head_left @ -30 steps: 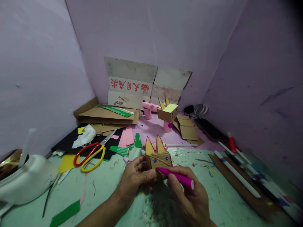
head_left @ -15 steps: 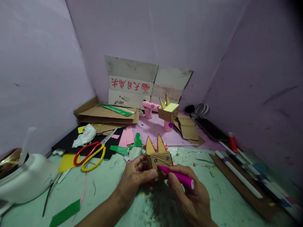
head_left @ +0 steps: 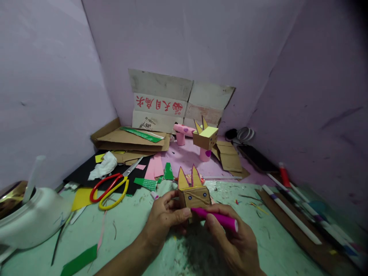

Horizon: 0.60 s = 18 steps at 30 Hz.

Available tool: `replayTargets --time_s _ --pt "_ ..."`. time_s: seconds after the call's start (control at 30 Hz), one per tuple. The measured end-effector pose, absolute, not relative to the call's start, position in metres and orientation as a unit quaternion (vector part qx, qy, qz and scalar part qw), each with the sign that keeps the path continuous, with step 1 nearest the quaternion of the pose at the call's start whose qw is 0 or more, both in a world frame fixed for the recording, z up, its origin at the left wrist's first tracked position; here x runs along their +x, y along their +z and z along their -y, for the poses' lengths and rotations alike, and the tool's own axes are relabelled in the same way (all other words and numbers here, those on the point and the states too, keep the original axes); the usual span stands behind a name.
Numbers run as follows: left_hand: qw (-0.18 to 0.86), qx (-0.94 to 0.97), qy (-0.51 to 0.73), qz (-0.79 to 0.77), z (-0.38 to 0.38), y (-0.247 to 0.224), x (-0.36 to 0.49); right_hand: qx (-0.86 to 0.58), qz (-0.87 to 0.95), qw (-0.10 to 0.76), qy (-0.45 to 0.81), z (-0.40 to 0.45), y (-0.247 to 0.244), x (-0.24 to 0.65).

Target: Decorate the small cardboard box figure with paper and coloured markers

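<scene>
A small cardboard box head (head_left: pixel 198 196) with two drawn eyes and two pointed, purple-edged ears is held upright in front of me. My left hand (head_left: pixel 165 214) grips its left side, thumb across the lower front. My right hand (head_left: pixel 230 234) is closed round a magenta marker (head_left: pixel 220 219), its tip at the box's lower front below the eyes; whether it touches cannot be made out. The marker's far end points right. A lilac cap (head_left: pixel 154 195) lies just left of the box. Behind stands a pink figure (head_left: pixel 205 153) with a similar eared cardboard head (head_left: pixel 206 138).
Red-and-yellow scissors (head_left: pixel 115 188) lie left beside crumpled tissue (head_left: pixel 103 166) and green scraps (head_left: pixel 145 183). A white pot (head_left: pixel 43 218) stands far left. Several markers (head_left: pixel 291 214) lie on the right, near a dark phone (head_left: pixel 255 158). Cardboard pieces (head_left: pixel 132 140) lie at the back.
The marker's tip has moved slightly down the front of the box. The view has shifted a little; my left hand keeps its grip.
</scene>
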<state>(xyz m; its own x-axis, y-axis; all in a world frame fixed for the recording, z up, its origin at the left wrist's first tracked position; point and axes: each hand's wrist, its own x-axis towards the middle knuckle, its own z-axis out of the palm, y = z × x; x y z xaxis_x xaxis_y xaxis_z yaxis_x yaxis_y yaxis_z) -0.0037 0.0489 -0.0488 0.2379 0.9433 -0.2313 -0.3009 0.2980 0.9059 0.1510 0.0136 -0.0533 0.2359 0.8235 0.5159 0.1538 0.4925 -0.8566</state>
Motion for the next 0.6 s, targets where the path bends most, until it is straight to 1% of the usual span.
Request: replayTargets --time_s 0.23,0.43,0.53,0.6 --pt "0.69 0.373 0.454 -0.424 -0.048 -0.05 -0.003 -0.452 0.523 0.665 0.282 -0.015 -0.057 0.149" --pt "0.685 0.374 0.454 -0.43 -0.049 -0.049 -0.002 -0.473 0.492 0.674 0.283 -0.014 -0.049 0.15" --pt "0.677 0.399 0.447 -0.428 -0.048 -0.045 -0.003 -0.518 0.463 0.675 0.249 -0.015 -0.045 0.167" --pt "0.657 0.431 0.441 -0.433 -0.046 -0.04 -0.004 -0.546 0.475 0.664 0.189 -0.019 -0.05 0.186"
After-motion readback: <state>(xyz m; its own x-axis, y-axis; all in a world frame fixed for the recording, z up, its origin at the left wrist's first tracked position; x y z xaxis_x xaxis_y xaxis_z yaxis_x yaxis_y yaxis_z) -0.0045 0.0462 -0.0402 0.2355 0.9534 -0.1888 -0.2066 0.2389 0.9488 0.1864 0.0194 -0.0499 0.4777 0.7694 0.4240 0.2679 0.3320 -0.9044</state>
